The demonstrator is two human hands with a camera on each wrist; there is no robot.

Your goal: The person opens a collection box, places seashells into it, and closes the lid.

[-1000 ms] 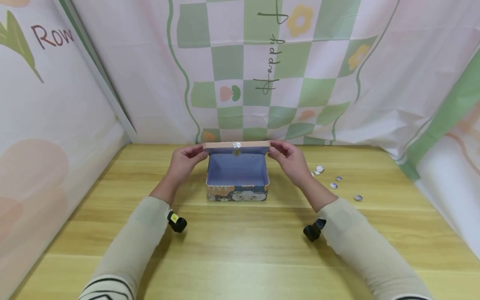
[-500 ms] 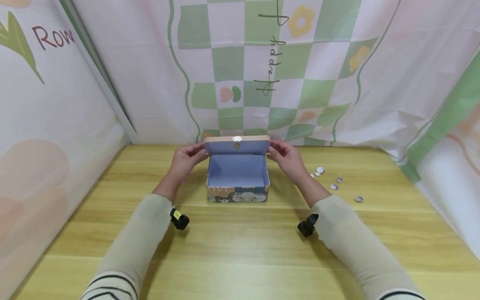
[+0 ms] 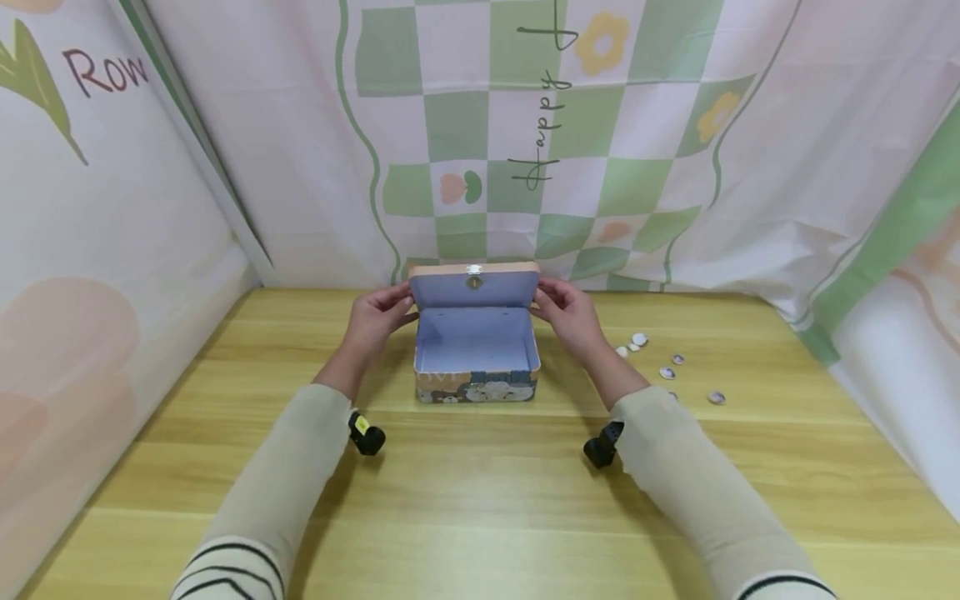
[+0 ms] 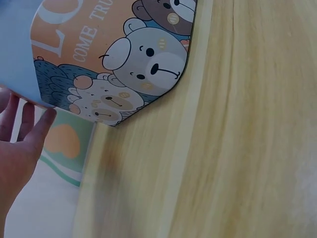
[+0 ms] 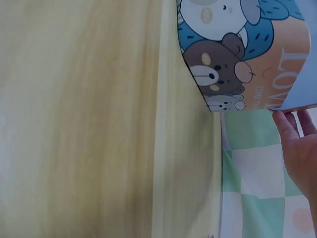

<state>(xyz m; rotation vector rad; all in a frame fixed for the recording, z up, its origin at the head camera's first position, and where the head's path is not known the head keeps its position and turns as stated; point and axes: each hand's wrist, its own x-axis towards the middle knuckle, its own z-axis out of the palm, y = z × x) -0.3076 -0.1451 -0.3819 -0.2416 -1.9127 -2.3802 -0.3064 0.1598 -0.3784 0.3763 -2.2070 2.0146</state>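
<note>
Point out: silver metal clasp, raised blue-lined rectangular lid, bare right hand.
Silver metal clasp (image 3: 474, 270): head view, middle of its plate.
Raised blue-lined rectangular lid (image 3: 474, 297): head view, inner face below the clasp.
Bare right hand (image 3: 572, 315): head view, middle of the hand.

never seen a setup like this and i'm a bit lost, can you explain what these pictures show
There is no machine: a person in beige cloth sleeves works bare-handed. The wide picture comes from a camera on the head; the close-ups come from small black wrist cameras, one per arm.

On the light wooden table stands a rectangular box, apparently metal, orange with cartoon bears outside and blue inside. Its lid, also blue inside, stands open, held at its sides by the left hand and the right hand. To the box's right lie several small, whitish, roundish pieces, material unclear.
</note>
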